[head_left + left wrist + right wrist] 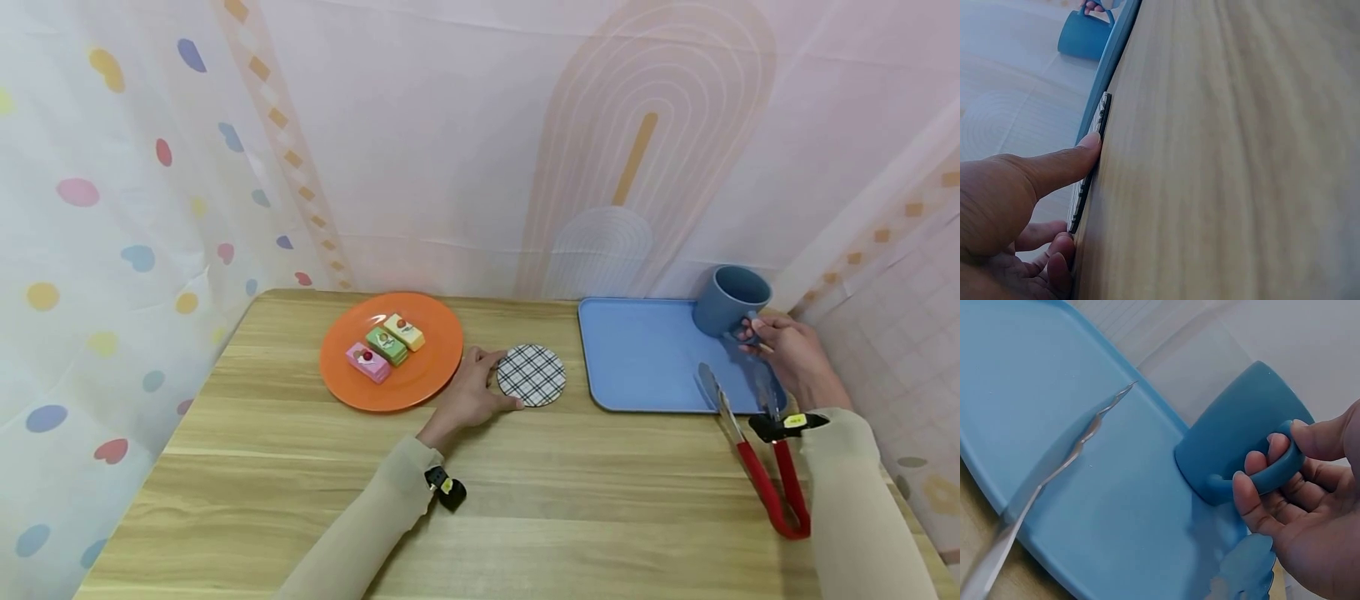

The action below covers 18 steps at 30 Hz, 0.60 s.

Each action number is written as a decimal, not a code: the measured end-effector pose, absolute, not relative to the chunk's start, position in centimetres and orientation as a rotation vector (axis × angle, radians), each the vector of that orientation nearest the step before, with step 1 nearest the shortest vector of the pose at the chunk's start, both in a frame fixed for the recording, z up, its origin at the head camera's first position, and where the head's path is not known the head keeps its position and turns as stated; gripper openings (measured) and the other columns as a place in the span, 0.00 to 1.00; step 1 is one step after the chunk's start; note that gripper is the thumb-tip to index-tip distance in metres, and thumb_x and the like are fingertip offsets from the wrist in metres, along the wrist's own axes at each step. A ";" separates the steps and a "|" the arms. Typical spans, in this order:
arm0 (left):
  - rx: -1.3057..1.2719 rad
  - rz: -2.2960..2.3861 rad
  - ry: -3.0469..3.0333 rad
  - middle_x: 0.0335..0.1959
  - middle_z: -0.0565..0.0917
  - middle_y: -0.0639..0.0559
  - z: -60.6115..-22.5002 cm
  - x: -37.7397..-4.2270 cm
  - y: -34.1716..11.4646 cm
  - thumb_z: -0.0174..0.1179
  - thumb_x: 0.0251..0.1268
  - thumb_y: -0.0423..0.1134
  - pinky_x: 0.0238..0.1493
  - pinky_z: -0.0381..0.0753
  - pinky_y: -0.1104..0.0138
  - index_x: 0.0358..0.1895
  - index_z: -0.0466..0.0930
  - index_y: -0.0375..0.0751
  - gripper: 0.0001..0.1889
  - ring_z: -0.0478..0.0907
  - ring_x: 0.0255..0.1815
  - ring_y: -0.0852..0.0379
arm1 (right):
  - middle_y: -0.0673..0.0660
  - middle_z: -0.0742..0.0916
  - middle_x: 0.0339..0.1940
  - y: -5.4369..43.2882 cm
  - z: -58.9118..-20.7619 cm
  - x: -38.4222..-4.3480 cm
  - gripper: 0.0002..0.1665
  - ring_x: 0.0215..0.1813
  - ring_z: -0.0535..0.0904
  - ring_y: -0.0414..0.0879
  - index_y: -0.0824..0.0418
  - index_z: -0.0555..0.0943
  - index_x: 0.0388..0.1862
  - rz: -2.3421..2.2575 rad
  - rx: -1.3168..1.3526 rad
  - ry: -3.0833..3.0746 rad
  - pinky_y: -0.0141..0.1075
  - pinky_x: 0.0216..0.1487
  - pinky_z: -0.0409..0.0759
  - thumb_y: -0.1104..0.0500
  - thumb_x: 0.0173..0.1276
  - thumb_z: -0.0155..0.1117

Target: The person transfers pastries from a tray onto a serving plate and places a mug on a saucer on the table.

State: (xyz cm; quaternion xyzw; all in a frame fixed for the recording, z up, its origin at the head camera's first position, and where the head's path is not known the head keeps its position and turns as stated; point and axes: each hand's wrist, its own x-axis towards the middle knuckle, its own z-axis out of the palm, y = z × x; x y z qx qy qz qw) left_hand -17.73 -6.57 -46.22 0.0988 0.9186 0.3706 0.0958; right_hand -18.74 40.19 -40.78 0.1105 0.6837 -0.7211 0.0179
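My right hand grips the handle of a blue mug, with fingers through the loop and the thumb on top. The mug is over the back right corner of a blue tray, its base right at the tray surface in the right wrist view. My left hand holds a round black-and-white plaid coaster by its edge, thumb at the near side and fingers at the left. In the left wrist view the coaster shows edge-on, close along the wooden tabletop.
Red-handled metal tongs lie spread at the tray's front right, tips over the tray, partly under my right wrist. Left of my left hand sits an orange plate with three small toy cakes. A patterned curtain hangs behind the table.
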 end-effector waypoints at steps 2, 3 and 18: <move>0.294 1.101 2.722 0.57 0.71 0.45 -46.3 -17.7 -6.6 0.81 0.52 0.47 0.55 0.77 0.59 0.76 0.68 0.43 0.47 0.69 0.52 0.51 | 0.45 0.84 0.36 40.2 -40.8 -18.7 0.09 0.40 0.81 0.37 0.58 0.81 0.41 -2.246 0.345 2.129 0.26 0.41 0.85 0.59 0.81 0.55; 0.293 1.104 2.721 0.57 0.71 0.45 -46.3 -17.7 -6.6 0.81 0.52 0.47 0.56 0.77 0.59 0.76 0.68 0.43 0.47 0.69 0.53 0.51 | 0.45 0.84 0.37 40.2 -40.9 -18.6 0.09 0.40 0.81 0.37 0.58 0.81 0.41 -2.250 0.342 2.131 0.26 0.41 0.85 0.59 0.81 0.54; 0.288 1.109 2.711 0.59 0.71 0.44 -46.3 -17.7 -6.5 0.81 0.52 0.47 0.63 0.78 0.56 0.76 0.68 0.42 0.47 0.71 0.57 0.50 | 0.47 0.83 0.35 39.8 -40.4 -18.4 0.10 0.41 0.78 0.39 0.62 0.81 0.42 -2.314 0.282 2.135 0.27 0.40 0.83 0.57 0.80 0.56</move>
